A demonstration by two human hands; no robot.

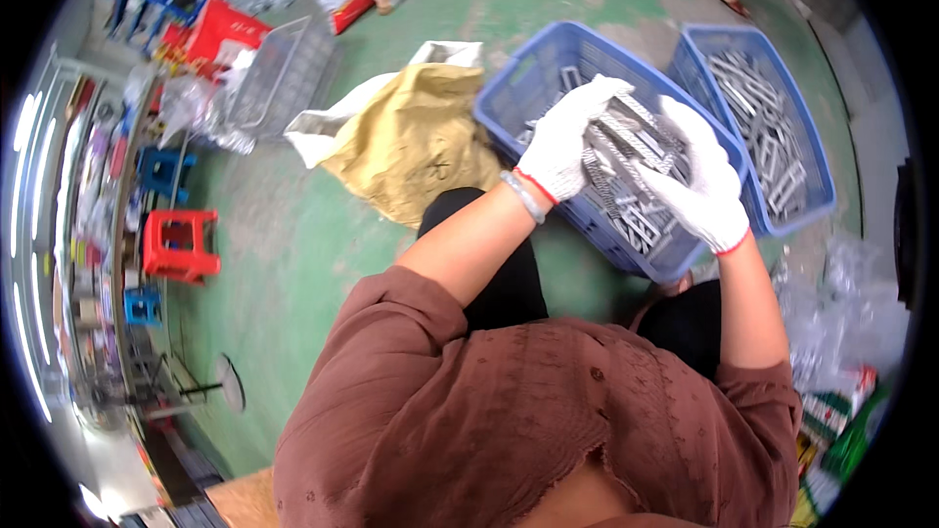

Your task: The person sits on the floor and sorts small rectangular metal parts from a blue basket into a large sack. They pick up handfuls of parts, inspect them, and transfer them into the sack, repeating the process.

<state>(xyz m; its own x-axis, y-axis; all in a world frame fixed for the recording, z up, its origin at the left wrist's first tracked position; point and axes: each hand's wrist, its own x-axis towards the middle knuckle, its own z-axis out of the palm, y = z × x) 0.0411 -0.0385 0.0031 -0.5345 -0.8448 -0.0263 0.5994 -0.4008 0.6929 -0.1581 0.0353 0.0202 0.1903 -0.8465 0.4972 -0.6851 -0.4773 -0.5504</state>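
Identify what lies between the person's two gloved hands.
In the head view, grey metal pieces lie between the left hand and the right hand, over a blue basket.

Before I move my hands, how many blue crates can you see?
2: one blue crate below your left hand and right hand, the second blue crate to its right. Both hold metal pieces. Any outside the view wouldn't show.

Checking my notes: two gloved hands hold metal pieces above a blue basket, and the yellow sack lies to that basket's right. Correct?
Not quite: the yellow sack lies to the left of the blue basket, not its right, as the head view shows. The rest stands: the gloved left hand and right hand hold metal pieces above that basket.
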